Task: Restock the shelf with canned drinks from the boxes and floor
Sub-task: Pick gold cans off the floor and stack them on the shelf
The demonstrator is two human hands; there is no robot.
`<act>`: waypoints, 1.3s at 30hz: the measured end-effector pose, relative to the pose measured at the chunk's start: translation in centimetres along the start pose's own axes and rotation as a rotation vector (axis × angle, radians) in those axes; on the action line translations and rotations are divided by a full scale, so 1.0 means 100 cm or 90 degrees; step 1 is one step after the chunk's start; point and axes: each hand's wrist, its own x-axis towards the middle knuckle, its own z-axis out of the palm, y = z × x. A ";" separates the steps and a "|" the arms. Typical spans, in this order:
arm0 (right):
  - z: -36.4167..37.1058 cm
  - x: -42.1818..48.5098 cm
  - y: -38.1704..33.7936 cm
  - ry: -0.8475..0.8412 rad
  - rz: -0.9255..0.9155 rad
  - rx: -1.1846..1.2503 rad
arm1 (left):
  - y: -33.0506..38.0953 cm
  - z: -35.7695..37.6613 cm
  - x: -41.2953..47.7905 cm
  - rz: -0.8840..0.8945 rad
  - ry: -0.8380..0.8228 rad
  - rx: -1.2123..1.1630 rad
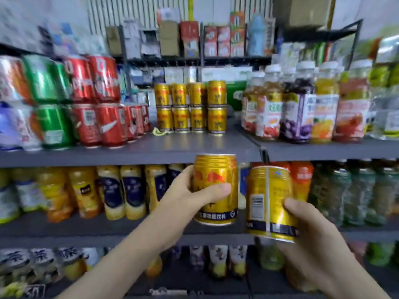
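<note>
left hand (187,197), fingers curled round one gold can (216,169); right hand (313,236), fingers curled round the barcode can (269,190).

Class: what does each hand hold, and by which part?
Left hand grips a gold can round its middle, thumb across the front. Right hand grips a second gold can round its lower half.

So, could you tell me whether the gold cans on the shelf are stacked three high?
No, the shelved gold cans stand only two high.
</note>
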 end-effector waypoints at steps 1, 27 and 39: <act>0.015 0.019 -0.002 -0.024 -0.022 -0.042 | 0.010 -0.020 0.007 0.021 0.023 0.020; 0.082 0.288 -0.049 -0.021 -0.459 -1.231 | 0.009 -0.170 0.187 0.015 0.163 0.329; 0.084 0.357 -0.055 0.014 -0.536 -1.591 | 0.002 -0.171 0.211 0.008 0.146 0.360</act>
